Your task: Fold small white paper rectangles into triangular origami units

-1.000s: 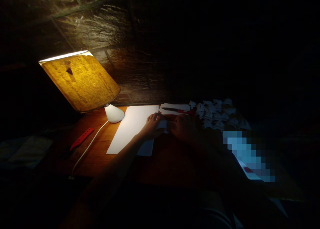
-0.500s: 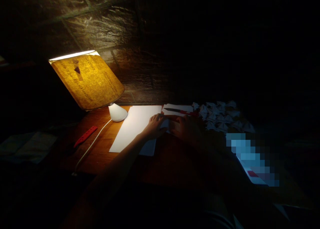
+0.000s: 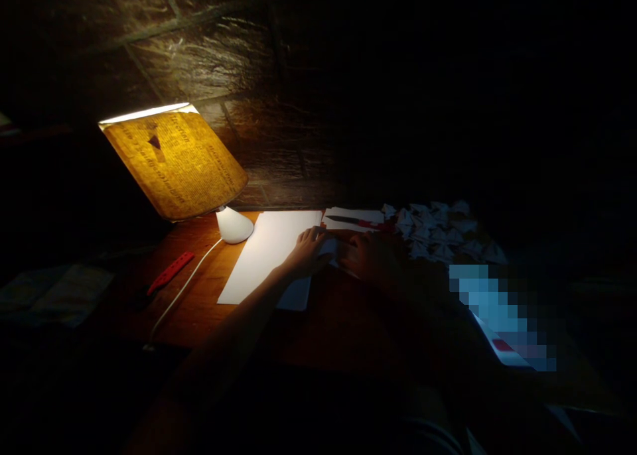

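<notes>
The small white piece of paper lies between your two hands, directly to the right of your left hand and to the left of your right hand. Its bright patch sits right against your left thumb and fingers, while a thin pale edge runs toward your right hand, which is sunk in shadow; the fingers hide so much of it that you cannot tell its long axis. Your left fingers are bent and close together over the paper's side, but whether they pinch it or only press it down cannot be told, and your right hand's grip is too dark to read. Your left hand also overlaps the right edge of the stack of large white paper sheets. Just beyond your hands, a knife with a dark blade and red handle lies across the smaller white paper sheets. Farther right, near the right hand, a cluster of folded white paper pieces spreads over the brown wooden table; you can make out no container around them, and the pieces seem to lie directly on the wood.
</notes>
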The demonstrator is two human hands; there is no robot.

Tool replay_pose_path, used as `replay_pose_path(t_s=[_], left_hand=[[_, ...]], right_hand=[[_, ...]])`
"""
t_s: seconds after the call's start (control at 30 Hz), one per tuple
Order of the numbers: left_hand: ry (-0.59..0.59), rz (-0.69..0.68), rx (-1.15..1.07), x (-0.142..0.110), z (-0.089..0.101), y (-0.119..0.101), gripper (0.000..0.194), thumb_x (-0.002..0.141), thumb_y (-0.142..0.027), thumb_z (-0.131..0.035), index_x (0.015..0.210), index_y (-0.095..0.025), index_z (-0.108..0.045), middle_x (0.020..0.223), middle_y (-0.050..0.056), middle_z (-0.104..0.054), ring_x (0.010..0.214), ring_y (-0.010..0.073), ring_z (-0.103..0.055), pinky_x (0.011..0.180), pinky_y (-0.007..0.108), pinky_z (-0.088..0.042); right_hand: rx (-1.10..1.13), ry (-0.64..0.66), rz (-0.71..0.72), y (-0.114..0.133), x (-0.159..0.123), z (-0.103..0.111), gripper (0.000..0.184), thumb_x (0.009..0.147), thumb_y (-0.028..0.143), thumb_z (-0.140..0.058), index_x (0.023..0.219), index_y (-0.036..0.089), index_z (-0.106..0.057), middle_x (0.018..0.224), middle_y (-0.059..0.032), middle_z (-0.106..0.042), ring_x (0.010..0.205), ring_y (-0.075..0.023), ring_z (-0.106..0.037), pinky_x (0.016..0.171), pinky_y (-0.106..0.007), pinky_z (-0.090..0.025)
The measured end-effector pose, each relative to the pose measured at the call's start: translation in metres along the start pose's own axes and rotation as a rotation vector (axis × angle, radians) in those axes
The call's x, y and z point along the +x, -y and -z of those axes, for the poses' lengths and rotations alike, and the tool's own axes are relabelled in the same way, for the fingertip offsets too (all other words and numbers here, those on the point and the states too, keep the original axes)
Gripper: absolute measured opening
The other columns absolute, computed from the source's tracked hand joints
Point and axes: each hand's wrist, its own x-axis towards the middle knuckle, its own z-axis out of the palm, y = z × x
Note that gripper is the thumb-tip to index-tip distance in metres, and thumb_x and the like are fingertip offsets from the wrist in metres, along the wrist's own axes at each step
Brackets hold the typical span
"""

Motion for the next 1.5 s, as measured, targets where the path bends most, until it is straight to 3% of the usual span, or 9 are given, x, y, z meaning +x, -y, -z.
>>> replay_pose_path(t_s=[0.3,0.53,0.83,1.13,1.33,1.5], left_hand=[[-0.108,0.043,-0.051,0.002,-0.006,0.007,0.045,0.097,-0.035,-0.061,0.14,-0.023,-0.055,0.138,0.015,-0.053,0.126,0.0352,-0.051,0.109,0.058,-0.045],[0.003,-0.042,-0.023,0.0,-0.004,0.01,0.07,0.09,-0.045,-0.072,0.153,-0.021,-0.052,0.148,0.019,-0.049,0.137,0.0407,-0.046,0.115,0.062,-0.039],[-0.003,-0.067,-0.041,0.001,-0.007,0.012,0.066,0.092,-0.049,-0.07,0.152,-0.028,-0.053,0.148,0.017,-0.051,0.136,0.0402,-0.048,0.116,0.064,-0.037],[-0.003,-0.103,-0.081,-0.001,-0.003,0.008,0.069,0.094,-0.045,-0.068,0.157,-0.026,-0.047,0.157,0.017,-0.049,0.142,0.0408,-0.044,0.119,0.063,-0.036],[-0.027,-0.074,-0.086,-0.001,-0.003,0.007,0.072,0.094,-0.046,-0.068,0.158,-0.024,-0.043,0.153,0.019,-0.048,0.142,0.0396,-0.045,0.118,0.061,-0.037],[-0.116,-0.017,-0.122,0.0,-0.004,0.01,0.07,0.094,-0.041,-0.067,0.156,-0.02,-0.041,0.148,0.02,-0.049,0.137,0.0383,-0.048,0.113,0.059,-0.042]], right_hand=[[0.013,-0.026,0.014,-0.005,0.002,-0.004,0.029,0.095,0.036,-0.068,0.117,0.018,-0.067,0.119,-0.0138,-0.069,0.109,-0.0288,-0.066,0.091,-0.04,-0.049],[0.0,-0.036,0.033,-0.005,0.001,-0.002,0.024,0.093,0.033,-0.072,0.113,0.019,-0.068,0.12,-0.0148,-0.066,0.111,-0.0297,-0.061,0.094,-0.041,-0.048],[-0.014,-0.043,0.027,-0.002,0.001,-0.004,0.039,0.089,0.045,-0.076,0.116,0.017,-0.067,0.119,-0.0152,-0.066,0.11,-0.0317,-0.062,0.093,-0.043,-0.048],[0.079,-0.048,0.043,-0.007,0.004,-0.008,0.053,0.083,0.038,-0.084,0.127,0.017,-0.063,0.124,-0.0154,-0.071,0.111,-0.031,-0.067,0.092,-0.042,-0.051],[0.091,-0.032,0.063,-0.003,0.004,-0.007,0.035,0.09,0.035,-0.076,0.12,0.02,-0.068,0.121,-0.0126,-0.073,0.111,-0.0287,-0.067,0.093,-0.04,-0.05],[0.054,-0.007,0.051,-0.002,0.001,0.001,0.021,0.096,0.036,-0.067,0.105,0.018,-0.073,0.111,-0.0124,-0.071,0.097,-0.0255,-0.067,0.085,-0.036,-0.049]])
